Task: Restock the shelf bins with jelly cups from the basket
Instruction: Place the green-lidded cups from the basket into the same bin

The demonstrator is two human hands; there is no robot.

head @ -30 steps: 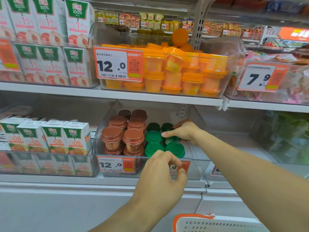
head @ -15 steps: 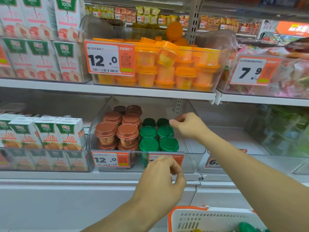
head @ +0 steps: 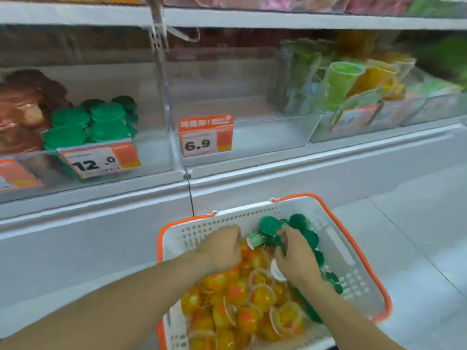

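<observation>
Brown-lidded cups: far left of the basket, up in the shelf bin; blurred.
Green-lidded cups in bin: same bin, just right of the brown ones, stacked in rows behind the 12.0 price tag.
6.9 price tag: on the front of the next bin, above the basket's far left corner.
Left hand: inside the basket at its far left part, fingers curled down among the cups; whether it holds one, cannot tell.
Orange jelly cups: fill the basket's near and left part, piled loosely.
Green jelly cup: lying on its side in the basket between the two hands.
Right hand: in the basket's middle, fingers curled onto the green-lidded cups heaped along the right wall; exact grip is blurred, cannot tell.
Green and yellow packs: shelf bin above and right of the basket.
</observation>
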